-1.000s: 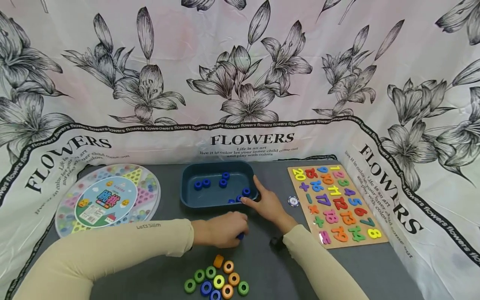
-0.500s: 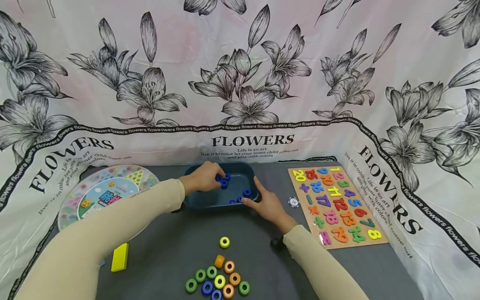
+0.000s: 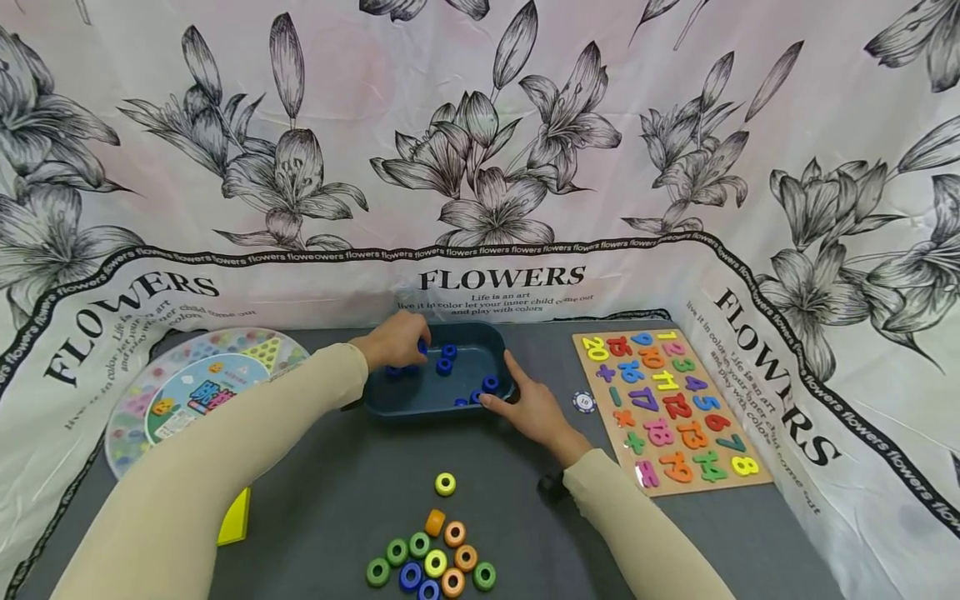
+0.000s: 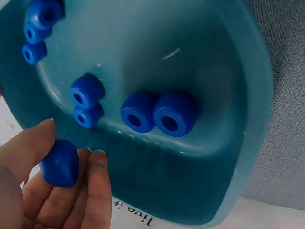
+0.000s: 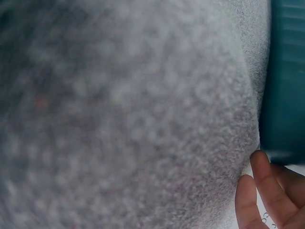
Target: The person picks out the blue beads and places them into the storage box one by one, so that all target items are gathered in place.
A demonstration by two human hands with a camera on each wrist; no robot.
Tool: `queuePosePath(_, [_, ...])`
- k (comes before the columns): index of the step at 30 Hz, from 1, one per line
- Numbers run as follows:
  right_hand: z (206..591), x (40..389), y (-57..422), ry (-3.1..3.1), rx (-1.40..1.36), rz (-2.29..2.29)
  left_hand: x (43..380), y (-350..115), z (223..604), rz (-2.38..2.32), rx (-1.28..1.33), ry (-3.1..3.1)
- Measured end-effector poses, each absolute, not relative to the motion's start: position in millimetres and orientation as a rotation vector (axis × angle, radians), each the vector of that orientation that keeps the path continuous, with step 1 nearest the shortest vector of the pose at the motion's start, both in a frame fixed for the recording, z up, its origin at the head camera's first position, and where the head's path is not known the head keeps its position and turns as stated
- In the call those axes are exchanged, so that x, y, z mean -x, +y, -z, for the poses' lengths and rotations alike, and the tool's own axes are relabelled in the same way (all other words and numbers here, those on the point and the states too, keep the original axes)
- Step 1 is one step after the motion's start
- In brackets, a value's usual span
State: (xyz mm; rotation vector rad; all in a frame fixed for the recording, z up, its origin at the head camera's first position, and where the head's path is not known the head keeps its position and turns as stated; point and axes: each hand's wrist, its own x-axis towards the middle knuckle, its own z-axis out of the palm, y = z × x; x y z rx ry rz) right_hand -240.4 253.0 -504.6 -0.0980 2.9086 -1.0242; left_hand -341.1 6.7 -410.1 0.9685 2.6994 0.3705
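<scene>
Over the left end of a dark teal plastic basin (image 3: 427, 408), my left hand (image 3: 397, 342) pinches a blue bead (image 4: 60, 164) between thumb and fingers. Several blue ring-shaped beads (image 4: 175, 113) lie on the basin floor, some paired side by side, as the left wrist view shows. My right hand (image 3: 534, 408) holds the basin at its right end. Its thumb (image 3: 495, 405) reaches over the near rim, while the right wrist view has fingertips (image 5: 259, 162) against the outer wall.
Green, orange, yellow and blue beads (image 3: 435, 563) cluster at the front, with one yellow bead (image 3: 445, 484) behind them. A number board (image 3: 652, 400) and a poker chip (image 3: 583, 402) lie right. A round board-game box (image 3: 150, 400) and yellow block (image 3: 235, 518) lie left.
My left hand went from the table in front of the basin to its left end with a blue bead, uncovering the single yellow bead. My right hand stayed at the basin.
</scene>
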Motion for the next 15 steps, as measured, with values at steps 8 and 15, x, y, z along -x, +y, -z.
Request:
queuePosePath(8, [505, 242, 252, 2.916, 0.123, 1.008, 350, 2, 419, -0.34, -0.96, 2.662])
queuePosePath(15, [505, 241, 253, 2.918, 0.101, 0.997, 352, 1, 421, -0.335, -1.003, 2.644])
